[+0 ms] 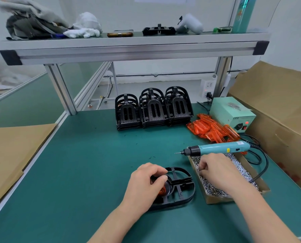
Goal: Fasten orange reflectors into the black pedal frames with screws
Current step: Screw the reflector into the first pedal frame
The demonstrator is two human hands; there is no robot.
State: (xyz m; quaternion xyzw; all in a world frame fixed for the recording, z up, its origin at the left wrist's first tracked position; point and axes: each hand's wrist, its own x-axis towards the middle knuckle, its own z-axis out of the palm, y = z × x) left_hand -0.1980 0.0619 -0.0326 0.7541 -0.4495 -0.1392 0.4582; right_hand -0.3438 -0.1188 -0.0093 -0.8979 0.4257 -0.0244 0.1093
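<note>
Pedal frame (184, 181) lies flat, long axis roughly near-to-far, gripped by left hand (146, 181).

Three pedal-frame stacks (153, 109), one loose frame (183, 188), one screwdriver (220, 148), one screw tray (216, 200).

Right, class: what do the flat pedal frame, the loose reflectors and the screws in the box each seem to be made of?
Pedal frame: probably moulded plastic, black, semi-matt; thin ribs with soft highlights.
Reflectors: translucent orange plastic, glossy; light glints through them.
Screws: metal, likely plated steel; bright silvery sparkle, though too small to confirm.
</note>
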